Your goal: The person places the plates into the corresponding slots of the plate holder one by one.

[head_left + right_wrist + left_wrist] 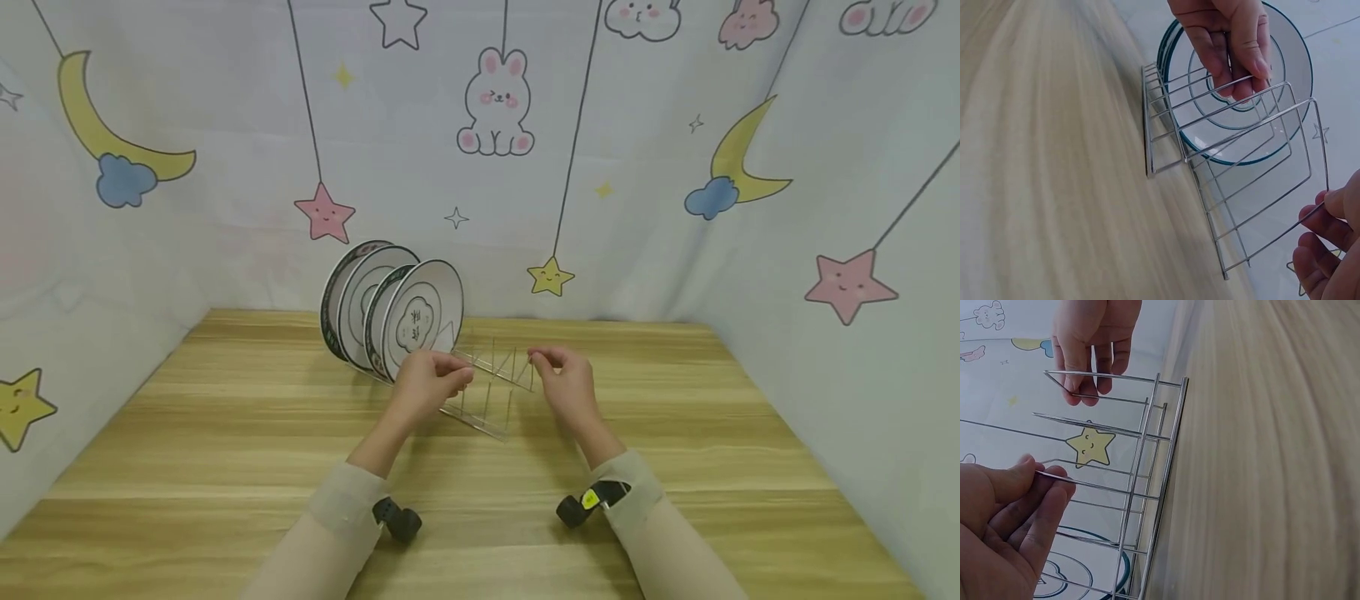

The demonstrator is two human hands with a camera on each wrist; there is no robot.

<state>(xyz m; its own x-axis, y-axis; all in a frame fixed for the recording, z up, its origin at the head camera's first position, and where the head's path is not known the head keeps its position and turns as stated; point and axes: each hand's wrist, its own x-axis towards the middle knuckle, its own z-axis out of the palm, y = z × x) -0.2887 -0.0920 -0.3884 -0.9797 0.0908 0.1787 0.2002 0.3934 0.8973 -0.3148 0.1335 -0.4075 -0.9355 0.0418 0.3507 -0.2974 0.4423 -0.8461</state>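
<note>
A silver wire dish rack [472, 423] stands on the table, its near right slots bare. Several white plates with dark patterned rims stand on edge in its far left part; the front plate [442, 292] faces me. My left hand [423, 383] pinches the top of one upright wire between thumb and fingertips, as the left wrist view shows with the hand [1016, 531] beside the rack's wires [1172, 444]. At the rack's right end, my right hand [567, 383] pinches the top corner of the end wire, also seen in the right wrist view.
The wood-grain table [675, 467] extends around the rack on both sides and in front. Behind it hangs a white cloth backdrop [420, 167] printed with stars, moons and a bunny, with more cloth at the left and right. Wrist cameras sit on both forearms.
</note>
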